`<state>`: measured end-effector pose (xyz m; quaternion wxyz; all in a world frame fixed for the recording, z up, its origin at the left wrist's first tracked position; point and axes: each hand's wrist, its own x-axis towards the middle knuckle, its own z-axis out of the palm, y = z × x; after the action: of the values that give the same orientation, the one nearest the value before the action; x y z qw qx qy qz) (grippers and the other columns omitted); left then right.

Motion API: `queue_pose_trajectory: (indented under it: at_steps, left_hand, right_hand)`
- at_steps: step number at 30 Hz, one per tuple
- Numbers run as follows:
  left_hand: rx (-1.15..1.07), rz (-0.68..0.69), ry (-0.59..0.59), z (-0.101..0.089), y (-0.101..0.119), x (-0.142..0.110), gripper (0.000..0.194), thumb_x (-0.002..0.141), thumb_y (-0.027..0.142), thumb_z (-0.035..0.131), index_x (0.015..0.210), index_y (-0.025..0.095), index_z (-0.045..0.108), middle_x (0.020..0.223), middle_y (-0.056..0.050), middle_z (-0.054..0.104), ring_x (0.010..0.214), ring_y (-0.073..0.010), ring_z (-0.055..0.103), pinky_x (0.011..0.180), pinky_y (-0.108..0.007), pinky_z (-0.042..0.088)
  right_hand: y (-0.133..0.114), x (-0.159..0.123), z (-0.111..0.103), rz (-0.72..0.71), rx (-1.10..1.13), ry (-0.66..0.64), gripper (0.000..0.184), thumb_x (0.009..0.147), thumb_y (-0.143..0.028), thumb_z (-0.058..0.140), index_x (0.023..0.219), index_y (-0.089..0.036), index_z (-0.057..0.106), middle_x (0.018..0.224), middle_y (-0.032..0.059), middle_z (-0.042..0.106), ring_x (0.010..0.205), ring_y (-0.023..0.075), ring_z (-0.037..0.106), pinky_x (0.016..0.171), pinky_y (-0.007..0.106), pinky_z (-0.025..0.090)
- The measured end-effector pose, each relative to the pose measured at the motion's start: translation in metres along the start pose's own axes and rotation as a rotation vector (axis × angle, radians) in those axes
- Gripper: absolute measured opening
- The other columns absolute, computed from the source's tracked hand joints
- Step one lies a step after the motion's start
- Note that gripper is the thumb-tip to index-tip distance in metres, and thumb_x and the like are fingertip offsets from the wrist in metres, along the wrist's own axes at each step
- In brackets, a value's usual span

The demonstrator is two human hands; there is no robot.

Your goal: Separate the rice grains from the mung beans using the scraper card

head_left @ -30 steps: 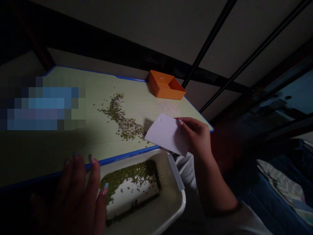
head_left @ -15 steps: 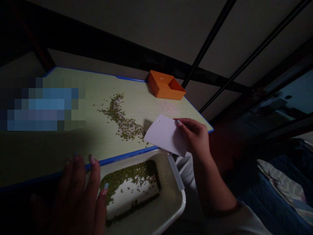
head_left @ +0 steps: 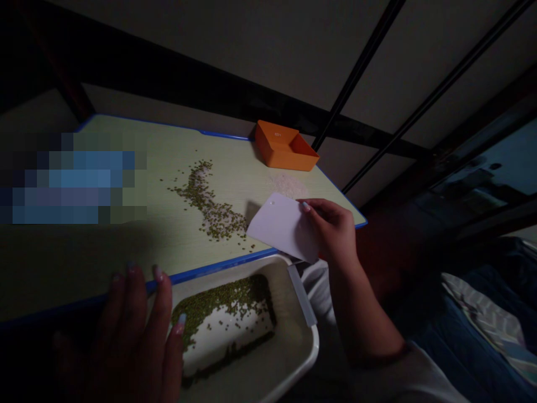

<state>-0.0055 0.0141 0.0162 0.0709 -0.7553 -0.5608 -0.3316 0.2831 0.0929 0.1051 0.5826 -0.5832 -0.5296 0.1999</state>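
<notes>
My right hand (head_left: pixel 333 226) pinches a thin white scraper (head_left: pixel 283 226) with a small hole in one corner, tilted above the table's near edge. Its lower left corner is close to a curved strip of green beans (head_left: pixel 222 221) mixed with pale grains on the table. Below the edge is a white plastic tub (head_left: pixel 293 347), with many green beans (head_left: pixel 210 299) gathered along its far side. At the tub's left end my left hand (head_left: pixel 138 330) is in shadow, fingers stretched and apart. Whether it presses on the tub I cannot tell.
The pale table (head_left: pixel 159 134) has a blue rim. An orange open box (head_left: pixel 289 159) stands at its far right, with a pile of pale grains (head_left: pixel 287 183) in front. A blurred blue patch (head_left: pixel 84 179) covers the left side. Dark blue bedding (head_left: pixel 470 330) lies at right.
My right hand has moved the scraper slightly up and away from the tub, nearer the pale grains. The left hand, tub and beans look the same.
</notes>
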Motion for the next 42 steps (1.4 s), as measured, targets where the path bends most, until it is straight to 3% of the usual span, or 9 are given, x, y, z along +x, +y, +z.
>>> queue_pose_trajectory:
  at_steps: [6,11,14,23,30,35,42]
  left_hand:
    - [-0.008,-0.003,0.003,-0.002,0.003,0.0,0.071,0.085,0.023,0.042,0.15,0.03,0.012,0.168,0.001,0.007,0.154,-0.0308,0.018,0.12,-0.066,0.032]
    - [-0.003,0.022,-0.06,-0.003,0.003,0.0,0.072,0.086,0.024,0.04,0.15,0.031,0.009,0.168,0.005,0.0,0.155,-0.0293,0.013,0.122,-0.063,0.03]
    - [-0.002,-0.043,-0.04,-0.002,0.004,0.0,0.071,0.086,0.023,0.037,0.15,0.033,0.007,0.168,0.008,-0.001,0.155,-0.0268,0.013,0.124,-0.062,0.029]
    - [-0.004,-0.03,-0.048,-0.003,0.004,0.0,0.072,0.086,0.025,0.039,0.15,0.036,0.006,0.167,0.01,-0.002,0.155,-0.0259,0.012,0.124,-0.062,0.029]
    - [-0.006,-0.112,-0.062,-0.001,0.008,-0.002,0.069,0.088,0.025,0.036,0.149,0.038,0.006,0.168,0.007,0.004,0.155,-0.0236,0.013,0.125,-0.061,0.025]
    - [-0.042,-0.076,-0.019,-0.001,0.008,0.0,0.069,0.087,0.025,0.034,0.149,0.037,0.008,0.168,0.01,0.002,0.155,-0.0234,0.012,0.125,-0.059,0.026]
    - [0.008,-0.084,-0.063,-0.003,0.006,0.001,0.071,0.087,0.025,0.035,0.149,0.038,0.005,0.168,0.01,0.001,0.155,-0.0244,0.013,0.125,-0.059,0.027]
  right_hand:
    - [-0.003,0.004,0.003,0.016,-0.014,-0.039,0.015,0.077,-0.034,0.073,0.083,-0.021,0.078,0.091,0.0057,0.08,0.085,0.0215,0.072,0.076,0.035,0.055]
    - [-0.003,0.002,0.0,0.001,-0.008,-0.082,0.013,0.078,-0.033,0.071,0.082,-0.022,0.077,0.089,0.0052,0.08,0.083,0.0206,0.071,0.073,0.034,0.054]
    - [-0.003,0.002,0.0,-0.004,-0.006,-0.104,0.012,0.079,-0.032,0.071,0.082,-0.023,0.077,0.089,0.0048,0.08,0.082,0.0207,0.071,0.071,0.034,0.054]
    - [0.002,0.008,0.002,-0.031,0.001,-0.057,0.01,0.078,-0.03,0.072,0.083,-0.023,0.078,0.088,0.0041,0.08,0.082,0.0197,0.071,0.077,0.035,0.054]
    - [-0.002,0.007,0.004,-0.051,0.018,-0.08,0.009,0.078,-0.029,0.073,0.081,-0.023,0.078,0.088,0.0038,0.08,0.083,0.0197,0.071,0.076,0.034,0.054]
    - [-0.001,0.008,0.006,-0.045,0.026,-0.076,0.009,0.078,-0.03,0.073,0.082,-0.023,0.078,0.088,0.0039,0.08,0.082,0.0198,0.072,0.075,0.034,0.055]
    - [-0.001,0.011,0.01,-0.063,-0.003,-0.084,0.01,0.079,-0.028,0.07,0.083,-0.023,0.078,0.088,0.0034,0.079,0.083,0.019,0.071,0.077,0.035,0.054]
